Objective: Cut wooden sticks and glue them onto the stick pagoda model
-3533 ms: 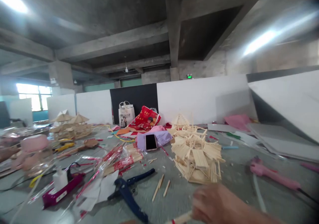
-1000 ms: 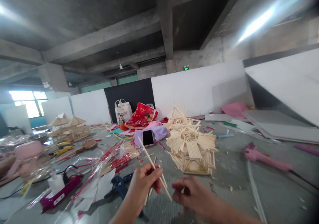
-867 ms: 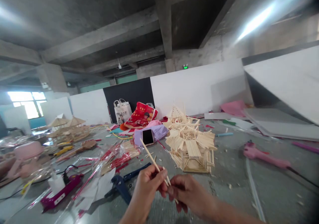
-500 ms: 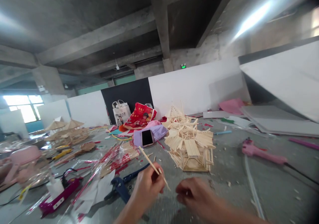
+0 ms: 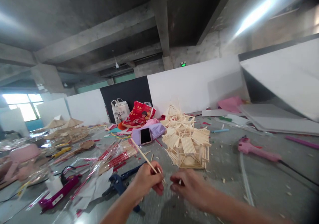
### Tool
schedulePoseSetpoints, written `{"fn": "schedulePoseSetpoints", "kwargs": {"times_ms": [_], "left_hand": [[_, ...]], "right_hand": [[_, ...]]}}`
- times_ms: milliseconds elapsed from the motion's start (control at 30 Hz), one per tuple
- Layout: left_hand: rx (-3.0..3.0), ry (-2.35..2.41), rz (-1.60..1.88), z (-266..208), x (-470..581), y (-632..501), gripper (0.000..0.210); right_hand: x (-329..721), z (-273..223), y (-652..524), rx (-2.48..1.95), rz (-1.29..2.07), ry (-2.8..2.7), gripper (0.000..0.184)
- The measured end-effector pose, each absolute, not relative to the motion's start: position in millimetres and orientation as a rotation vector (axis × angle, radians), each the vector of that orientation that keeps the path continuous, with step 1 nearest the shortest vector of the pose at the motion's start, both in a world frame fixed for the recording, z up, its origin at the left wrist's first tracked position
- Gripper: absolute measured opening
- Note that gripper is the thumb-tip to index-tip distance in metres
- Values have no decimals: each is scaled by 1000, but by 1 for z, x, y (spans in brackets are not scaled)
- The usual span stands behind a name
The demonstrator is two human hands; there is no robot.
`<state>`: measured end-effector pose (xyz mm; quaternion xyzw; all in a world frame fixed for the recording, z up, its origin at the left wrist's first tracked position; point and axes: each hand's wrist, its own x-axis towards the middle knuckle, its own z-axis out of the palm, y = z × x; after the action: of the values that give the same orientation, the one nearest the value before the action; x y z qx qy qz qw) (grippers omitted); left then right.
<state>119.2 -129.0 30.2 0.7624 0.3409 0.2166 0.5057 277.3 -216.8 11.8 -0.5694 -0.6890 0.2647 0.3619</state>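
My left hand (image 5: 151, 178) is closed on a thin wooden stick (image 5: 141, 153), which slants up and away toward the phone. A shorter stick end shows between the same fingers. Just to the right, a small gap apart, my right hand (image 5: 188, 186) is curled with its fingertips pinched; a tiny pale bit shows there, too small to name. Beyond both hands stands a model pavilion (image 5: 188, 146) built of pale wooden sticks, with tiered roofs and an open front. Beside my left forearm lies a dark blue cutter-like tool (image 5: 121, 184), partly hidden by the arm.
To the right lies a pink hot glue gun (image 5: 259, 151) with its cord, near a clear glue stick (image 5: 245, 177). A phone (image 5: 146, 136) rests on purple cloth behind. At left are a purple power strip (image 5: 59, 192), red-tipped sticks (image 5: 122, 154) and plastic wrap.
The view has shifted slightly. The stick in my left hand has tilted a little further left, and my right hand has moved slightly left and up, staying close to the left.
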Motion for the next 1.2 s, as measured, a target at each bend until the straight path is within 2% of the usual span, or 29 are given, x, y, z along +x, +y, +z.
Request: {"fn": "schedulePoseSetpoints", "kwargs": {"times_ms": [167,333,433,600,700,1200], "left_hand": [[1618,665,571,48,117,-149,10],[1575,634,628,46,110,-156,21],[1742,726,671,38,108,-151,25],[2029,946,726,17,107,-123,25],[2051,973,709,6,107,-112,23],[2084,1031,738,1,106,-125,20]], "right_hand": [[263,10,-208,-1306,1068,-1694,18],[255,12,-213,-1307,1205,-1709,21],[257,17,-220,-1439,1040,-1787,17],[280,21,-241,-1631,445,-1905,15],[296,18,-255,-1727,311,-1997,19],[310,14,-300,-1601,301,-1986,19]]}}
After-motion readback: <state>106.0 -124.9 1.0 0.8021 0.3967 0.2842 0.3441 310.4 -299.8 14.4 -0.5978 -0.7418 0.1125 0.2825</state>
